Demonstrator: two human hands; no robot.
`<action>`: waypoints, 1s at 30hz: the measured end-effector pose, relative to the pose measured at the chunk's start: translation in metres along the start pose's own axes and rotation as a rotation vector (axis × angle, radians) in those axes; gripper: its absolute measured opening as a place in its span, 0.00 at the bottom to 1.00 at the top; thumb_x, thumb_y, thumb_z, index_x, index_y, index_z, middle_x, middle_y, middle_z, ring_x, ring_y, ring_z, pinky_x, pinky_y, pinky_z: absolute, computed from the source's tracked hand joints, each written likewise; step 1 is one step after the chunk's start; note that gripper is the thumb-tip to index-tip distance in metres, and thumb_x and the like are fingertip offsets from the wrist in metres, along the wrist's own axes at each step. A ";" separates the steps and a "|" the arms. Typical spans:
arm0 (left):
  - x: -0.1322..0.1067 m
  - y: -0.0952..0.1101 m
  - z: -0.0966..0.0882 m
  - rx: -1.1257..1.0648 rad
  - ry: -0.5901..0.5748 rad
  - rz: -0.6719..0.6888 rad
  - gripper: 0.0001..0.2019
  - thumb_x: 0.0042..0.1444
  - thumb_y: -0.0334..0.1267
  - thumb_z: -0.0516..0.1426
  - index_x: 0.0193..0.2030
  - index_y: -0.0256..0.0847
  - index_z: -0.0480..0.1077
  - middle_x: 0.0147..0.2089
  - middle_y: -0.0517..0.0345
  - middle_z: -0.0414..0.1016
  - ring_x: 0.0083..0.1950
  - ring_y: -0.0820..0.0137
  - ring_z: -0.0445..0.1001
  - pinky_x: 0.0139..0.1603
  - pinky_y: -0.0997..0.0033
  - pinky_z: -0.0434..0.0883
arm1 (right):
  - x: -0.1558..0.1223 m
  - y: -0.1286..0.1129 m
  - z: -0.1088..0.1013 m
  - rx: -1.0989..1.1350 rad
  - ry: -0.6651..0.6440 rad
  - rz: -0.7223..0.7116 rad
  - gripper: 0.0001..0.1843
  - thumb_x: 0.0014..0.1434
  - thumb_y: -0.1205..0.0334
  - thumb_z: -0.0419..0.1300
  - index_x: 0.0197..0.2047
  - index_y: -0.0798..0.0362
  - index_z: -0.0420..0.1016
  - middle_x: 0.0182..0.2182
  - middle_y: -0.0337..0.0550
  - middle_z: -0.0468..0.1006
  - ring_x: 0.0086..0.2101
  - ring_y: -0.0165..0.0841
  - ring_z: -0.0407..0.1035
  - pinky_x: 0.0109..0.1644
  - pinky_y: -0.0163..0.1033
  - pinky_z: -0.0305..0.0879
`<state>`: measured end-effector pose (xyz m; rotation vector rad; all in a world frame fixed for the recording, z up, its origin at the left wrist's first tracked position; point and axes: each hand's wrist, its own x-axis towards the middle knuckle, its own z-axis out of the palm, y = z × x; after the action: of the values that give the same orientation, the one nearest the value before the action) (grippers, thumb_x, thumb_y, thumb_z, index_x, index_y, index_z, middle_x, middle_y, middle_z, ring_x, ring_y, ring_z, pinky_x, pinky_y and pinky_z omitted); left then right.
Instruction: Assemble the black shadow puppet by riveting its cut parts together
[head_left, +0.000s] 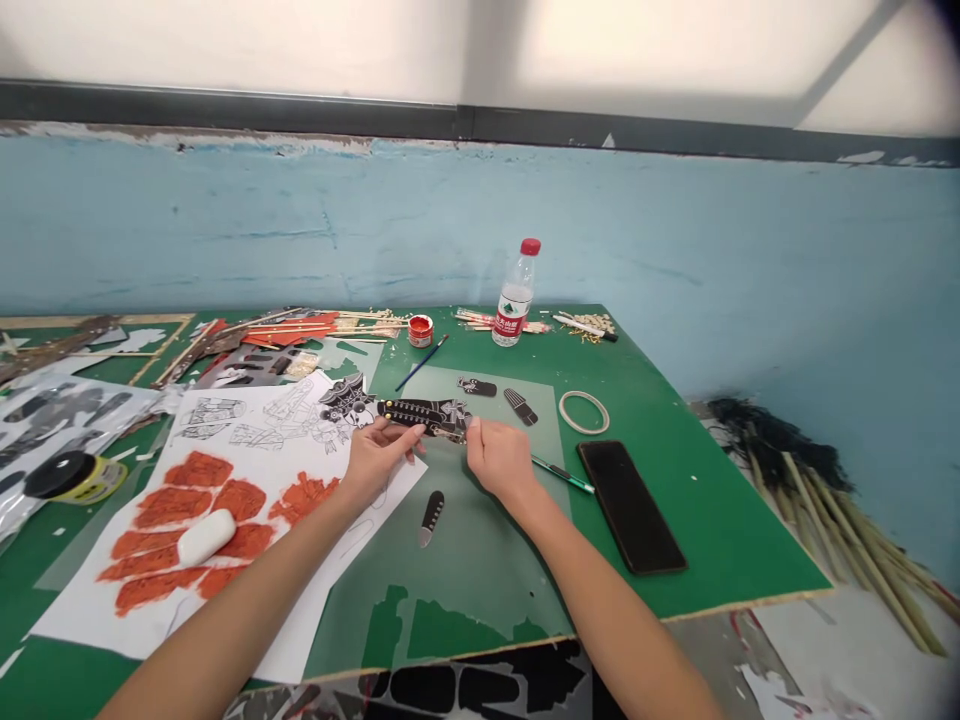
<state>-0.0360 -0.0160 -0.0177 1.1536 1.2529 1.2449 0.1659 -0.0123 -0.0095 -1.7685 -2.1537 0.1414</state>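
My left hand (379, 455) and my right hand (500, 458) both pinch a long black cut-out figure piece (426, 414) with yellow dots, held just above the green table (675, 420). The left fingers grip its left end, the right fingers its right end. Under the hands lies a clear plastic sheet (480, 560). A small black cut-out (431, 516) lies in front of the hands, two more (495, 394) lie behind them. A green pen (564, 474) lies right beside my right hand.
A black phone (630, 505) and a tape ring (584, 411) lie to the right. A water bottle (516, 294), a red paint jar (420, 330) and a brush (421, 363) stand behind. A white sheet with orange prints (191, 520) and a white eraser (205, 536) lie left. Bamboo sticks (847, 530) lean off the right edge.
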 end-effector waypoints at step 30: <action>0.006 0.001 -0.001 -0.152 -0.133 -0.046 0.19 0.49 0.47 0.72 0.37 0.38 0.72 0.26 0.54 0.81 0.24 0.67 0.76 0.26 0.67 0.72 | 0.012 0.020 -0.026 0.489 -0.434 0.094 0.30 0.73 0.56 0.42 0.19 0.52 0.66 0.19 0.41 0.72 0.24 0.32 0.65 0.35 0.37 0.56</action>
<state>-0.0372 -0.0097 -0.0171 1.0734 1.0622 1.1884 0.1909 0.0000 0.0113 -1.6450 -2.0541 1.0638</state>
